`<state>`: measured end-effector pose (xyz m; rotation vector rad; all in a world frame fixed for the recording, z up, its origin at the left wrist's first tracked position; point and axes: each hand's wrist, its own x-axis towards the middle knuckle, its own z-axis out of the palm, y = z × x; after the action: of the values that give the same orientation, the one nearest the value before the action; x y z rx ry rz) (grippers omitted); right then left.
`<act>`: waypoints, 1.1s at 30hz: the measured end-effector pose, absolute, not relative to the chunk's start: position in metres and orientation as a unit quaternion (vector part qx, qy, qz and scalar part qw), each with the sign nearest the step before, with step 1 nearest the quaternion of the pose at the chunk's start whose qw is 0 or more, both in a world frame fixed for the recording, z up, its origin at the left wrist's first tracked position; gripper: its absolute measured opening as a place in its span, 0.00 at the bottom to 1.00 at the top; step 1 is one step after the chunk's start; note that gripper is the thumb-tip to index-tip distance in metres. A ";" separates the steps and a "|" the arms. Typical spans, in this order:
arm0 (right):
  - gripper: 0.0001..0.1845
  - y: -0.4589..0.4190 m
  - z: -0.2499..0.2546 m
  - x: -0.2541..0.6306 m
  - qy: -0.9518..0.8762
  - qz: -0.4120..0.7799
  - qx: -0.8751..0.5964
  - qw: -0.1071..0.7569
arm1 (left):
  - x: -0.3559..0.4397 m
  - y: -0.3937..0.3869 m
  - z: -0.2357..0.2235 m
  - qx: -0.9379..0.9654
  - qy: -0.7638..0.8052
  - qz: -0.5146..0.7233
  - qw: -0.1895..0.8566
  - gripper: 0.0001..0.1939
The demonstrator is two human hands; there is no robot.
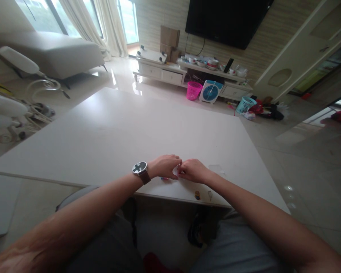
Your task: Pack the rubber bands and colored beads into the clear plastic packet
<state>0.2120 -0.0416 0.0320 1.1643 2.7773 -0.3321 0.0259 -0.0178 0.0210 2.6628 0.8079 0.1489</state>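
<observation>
Above the near edge of the white table (159, 129), my left hand (164, 166) and my right hand (193, 170) meet, fingers closed. Between them is a small whitish, see-through piece (175, 170), pinched from both sides; its kind is not clear. Partly covered by my left hand, a small red and blue item (165, 178) lies on the tabletop. Nearer the edge are a small yellow and dark figure-like piece (197, 195) and a small pale metallic item, perhaps a key (210, 195). A flat clear plastic piece (216, 169) rests beyond my right wrist.
Past the table stand a pink basket (193, 91), a blue and white box fan (210, 91) and a light blue basket (246, 104). Bowls sit on a low TV cabinet (172, 77). At the left are a grey couch (65, 53) and white equipment with hoses (19, 64).
</observation>
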 end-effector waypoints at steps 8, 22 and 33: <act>0.12 -0.044 0.034 0.208 0.898 -0.074 0.424 0.089 | 0.028 -0.019 0.022 0.938 0.295 0.044 0.176 0.15; 0.08 -0.040 0.048 0.221 0.919 -0.131 0.367 0.062 | 0.021 -0.015 0.025 0.937 0.294 0.039 0.185 0.18; 0.09 -0.039 0.045 0.221 0.923 -0.136 0.345 0.100 | 0.024 -0.017 0.023 0.938 0.294 0.036 0.181 0.20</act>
<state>0.2209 -0.0387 0.0449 1.0192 2.7290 -0.4010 0.0236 -0.0166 0.0225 2.6484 0.8300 0.1026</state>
